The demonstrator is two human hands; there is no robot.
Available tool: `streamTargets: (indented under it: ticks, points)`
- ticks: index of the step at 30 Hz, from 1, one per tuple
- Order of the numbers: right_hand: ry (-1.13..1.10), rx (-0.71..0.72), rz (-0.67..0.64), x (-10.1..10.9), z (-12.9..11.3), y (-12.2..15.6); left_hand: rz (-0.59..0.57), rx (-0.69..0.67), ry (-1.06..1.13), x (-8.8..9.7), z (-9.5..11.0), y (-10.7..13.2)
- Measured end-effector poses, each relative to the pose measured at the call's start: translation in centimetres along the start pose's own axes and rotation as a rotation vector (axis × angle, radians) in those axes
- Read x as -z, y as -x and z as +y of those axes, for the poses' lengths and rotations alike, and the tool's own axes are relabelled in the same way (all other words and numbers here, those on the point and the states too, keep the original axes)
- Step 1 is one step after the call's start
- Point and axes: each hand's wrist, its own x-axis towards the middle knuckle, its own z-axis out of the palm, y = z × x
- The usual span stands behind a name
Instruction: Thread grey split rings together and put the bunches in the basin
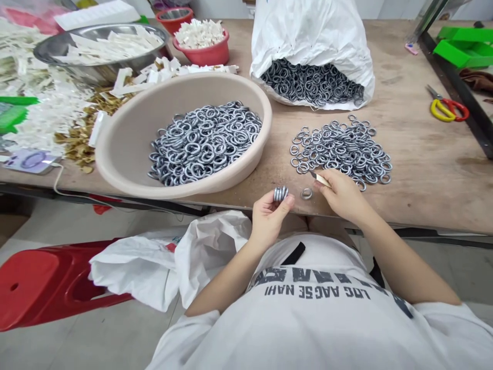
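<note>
Near the table's front edge, my left hand [269, 216] pinches a short stack of grey rings [281, 193] between thumb and fingers. My right hand [339, 192] is closed around a small tool with a pale handle [322, 180] and a dark pointed tip; its exact kind is unclear. One loose ring [306, 193] lies on the table between my hands. Just beyond my right hand spreads a pile of grey rings [342, 149]. A large beige basin [127, 154] to the left holds many more such rings.
Behind the pile, a white sack [308, 31] lies open, full of rings. Scissors [449, 109] with yellow and red handles rest at right. White pieces, a steel bowl [96, 67] and a red bowl [204, 54] crowd the left. A red stool [34, 277] stands below the table.
</note>
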Motion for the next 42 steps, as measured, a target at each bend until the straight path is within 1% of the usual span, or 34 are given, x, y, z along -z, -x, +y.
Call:
streamTargets:
  ticks: [1, 4, 5, 7, 9, 10, 11, 13, 15, 17, 19, 22, 24, 25, 27, 30, 32, 33, 35, 37, 39, 40, 42]
  points:
    - [-0.030, 0.010, 0.001, 0.0, -0.1, 0.4, -0.007, -0.023, -0.057, -0.1, -0.1, -0.3]
    - [-0.003, -0.014, 0.034, -0.6, -0.2, 1.4, -0.041, -0.126, -0.279, -0.5, -0.7, -1.2]
    - [-0.008, -0.019, 0.051, -0.9, -0.2, 1.6, -0.051, -0.182, -0.394, -0.5, -1.1, -1.5]
    - [-0.075, -0.012, 0.100, -1.6, -0.2, 1.9, -0.079, -0.320, -0.688, -0.6, -1.8, -2.0]
    - [-0.173, -0.002, 0.176, -2.0, -0.1, 2.1, -0.121, -0.445, -0.992, -0.6, -2.5, -2.4]
    - [-0.216, -0.003, 0.217, -2.2, 0.0, 2.2, -0.135, -0.488, -1.107, -0.6, -2.8, -2.4]
    - [-0.249, -0.002, 0.253, -2.2, 0.1, 2.4, -0.137, -0.517, -1.188, -0.6, -3.0, -2.5]
    - [-0.274, 0.010, 0.302, -2.0, 0.5, 2.7, -0.120, -0.537, -1.256, -0.6, -3.3, -2.6]
    - [-0.220, 0.001, 0.332, -1.5, 1.4, 3.0, -0.107, -0.532, -1.235, -0.6, -3.2, -2.7]
    - [-0.077, -0.063, 0.334, -0.9, 2.6, 3.2, -0.115, -0.510, -1.138, -0.6, -2.9, -2.7]
    - [0.086, -0.133, 0.286, -0.4, 3.7, 3.1, -0.120, -0.467, -0.973, -0.5, -2.3, -2.6]
    - [0.224, -0.145, 0.178, -0.2, 4.2, 2.7, -0.104, -0.364, -0.707, -0.5, -1.3, -2.3]
    - [0.260, -0.143, 0.150, -0.1, 4.0, 2.4, -0.099, -0.330, -0.620, -0.6, -0.8, -2.3]
    - [0.264, -0.146, 0.148, -0.1, 3.9, 2.2, -0.108, -0.341, -0.622, -0.8, -0.6, -2.5]
    - [0.221, -0.162, 0.175, 0.1, 3.9, 1.9, -0.174, -0.413, -0.724, -1.6, -0.2, -3.2]
    - [0.050, -0.177, 0.283, 0.3, 4.7, 1.8, -0.355, -0.533, -1.037, -3.6, 0.0, -5.1]
    - [-0.074, -0.183, 0.363, 0.4, 5.4, 2.1, -0.455, -0.546, -1.227, -4.9, 0.0, -6.5]
    - [-0.126, -0.189, 0.394, 0.4, 5.7, 2.3, -0.491, -0.541, -1.286, -5.3, 0.0, -7.2]
    - [-0.215, -0.211, 0.437, 0.4, 6.1, 3.0, -0.533, -0.533, -1.324, -5.8, -0.2, -8.2]
    - [-0.299, -0.231, 0.456, 0.4, 6.0, 3.7, -0.533, -0.518, -1.262, -5.6, -0.3, -8.6]
    - [-0.399, -0.222, 0.444, 0.3, 5.3, 4.1, -0.500, -0.459, -1.077, -5.2, -0.4, -8.3]
    - [-0.463, -0.206, 0.419, 0.2, 4.7, 4.2, -0.486, -0.395, -0.923, -5.0, -0.3, -7.8]
    - [-0.627, -0.171, 0.338, 0.0, 3.2, 4.2, -0.481, -0.200, -0.519, -4.7, 0.0, -6.6]
